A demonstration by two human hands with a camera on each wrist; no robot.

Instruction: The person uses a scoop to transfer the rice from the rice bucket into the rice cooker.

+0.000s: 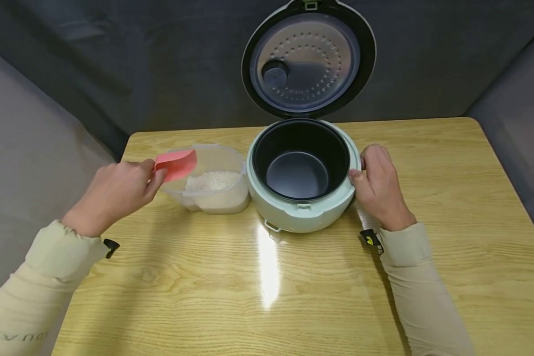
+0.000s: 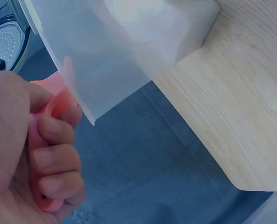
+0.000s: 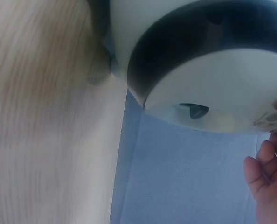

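My left hand (image 1: 120,190) grips a pink scoop (image 1: 176,165) by its handle, fingers wrapped round it in the left wrist view. The scoop's bowl overlaps the left end of a clear plastic container (image 1: 235,203), which has white rice (image 1: 212,181) in its right part. Right of it, touching or nearly so, stands a pale green rice cooker (image 1: 289,220) with its lid (image 1: 309,62) raised. The dark inner pot (image 1: 297,174) has a bare bottom. My right hand (image 1: 380,190) holds the cooker's right side, thumb at the rim; its fingers (image 3: 265,151) curl against the body.
The wooden table (image 1: 196,287) has its back edge just behind the cooker and container. A dark cloth wall (image 1: 182,64) rises behind it, with grey panels (image 1: 31,128) at the sides. Straps show at both wrists.
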